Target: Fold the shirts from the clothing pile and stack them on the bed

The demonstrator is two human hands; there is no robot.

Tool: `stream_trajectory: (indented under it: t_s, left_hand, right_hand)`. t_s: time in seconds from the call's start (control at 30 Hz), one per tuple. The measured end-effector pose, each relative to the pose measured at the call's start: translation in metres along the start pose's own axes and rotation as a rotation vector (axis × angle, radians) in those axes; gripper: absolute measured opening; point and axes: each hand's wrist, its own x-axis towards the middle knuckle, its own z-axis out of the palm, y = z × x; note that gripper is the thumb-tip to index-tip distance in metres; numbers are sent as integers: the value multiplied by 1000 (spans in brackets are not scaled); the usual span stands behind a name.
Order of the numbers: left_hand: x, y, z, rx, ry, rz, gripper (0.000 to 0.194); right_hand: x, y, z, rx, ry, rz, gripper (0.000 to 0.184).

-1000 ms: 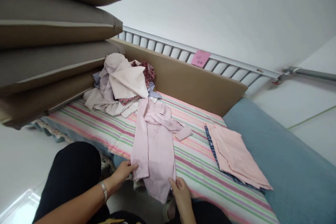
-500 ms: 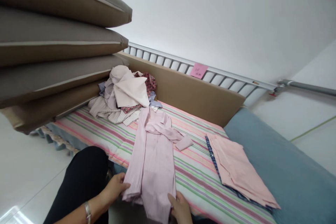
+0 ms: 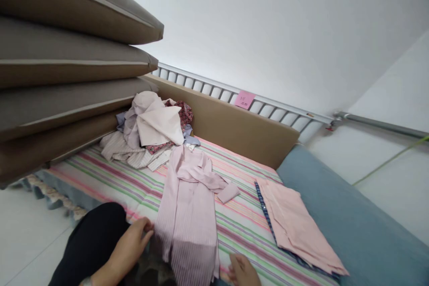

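On my feed the pale pink, finely ribbed long-sleeved shirt (image 3: 192, 219) lies full length on the multicoloured striped sheet (image 3: 241, 234), soft and lightly creased. Taking the shirt as the centre of my clock, its collar is at 12 and its hem at 6, where the fabric runs over the near edge of the bed. The sleeves fold across the chest, one squared cuff jutting toward 2.

My left hand (image 3: 139, 237) is at 8 o'clock, just beside the shirt's side edge; its fingers are loosely bent, grasping nothing I can make out, though I cannot tell whether the tips brush the fabric. My right hand (image 3: 243, 270) is at 5, its fingers released and slightly curled, apart from the hem.

At 11 o'clock sits a rumpled heap of cream, lavender, striped and red floral cloth (image 3: 157, 127), close against the collar. At 3 lies a flat folded peach-pink garment (image 3: 298, 223) over navy patterned fabric (image 3: 263, 208); a wide strip of sheet separates it from the shirt, giving sideways room.

The stack of thick grey-brown cushions (image 3: 73, 58) bounds 10 o'clock, the smooth brown panel (image 3: 231, 123) 1, and the matte blue padded surface (image 3: 362, 228) 3, beyond the folded garment.
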Motion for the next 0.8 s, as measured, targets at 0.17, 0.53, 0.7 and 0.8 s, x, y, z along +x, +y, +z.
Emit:
stream_trajectory:
  t_s: [0.17, 0.53, 0.7, 0.8]
  left_hand:
    - [57, 2, 10, 267, 220, 420, 39]
    - [91, -8, 43, 621, 243, 572, 48]
    - [89, -5, 40, 611, 260, 570, 48]
    - [87, -2, 39, 606, 227, 551, 48]
  right_hand:
    - [27, -47, -18, -208, 127, -216, 33]
    - [107, -92, 48, -705, 283, -378, 56]
    - [138, -106, 27, -520, 285, -278, 35]
    - [159, -126, 1, -396, 344, -263, 45]
